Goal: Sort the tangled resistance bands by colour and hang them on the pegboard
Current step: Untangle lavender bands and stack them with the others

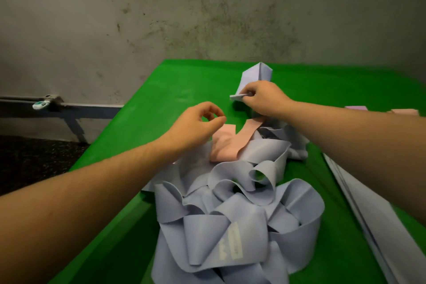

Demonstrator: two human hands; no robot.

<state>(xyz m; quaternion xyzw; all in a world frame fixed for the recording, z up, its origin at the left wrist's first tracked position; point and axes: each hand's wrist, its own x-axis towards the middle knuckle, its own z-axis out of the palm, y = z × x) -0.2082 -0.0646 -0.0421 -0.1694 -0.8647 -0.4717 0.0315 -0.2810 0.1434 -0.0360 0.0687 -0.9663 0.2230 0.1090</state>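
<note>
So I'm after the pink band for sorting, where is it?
Head view: the pink band lies mid-table atop the lilac tangle, between both hands.

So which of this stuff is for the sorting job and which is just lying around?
For the job:
- tangled lavender bands heaped on the green table
- pink band caught in the heap
- lavender band end, pinched by the right hand
- left hand, fingers curled, holding nothing
- sorted pink and purple bands at the far right

Just lying about:
- wall rail
- small white-and-teal gadget on it
</note>
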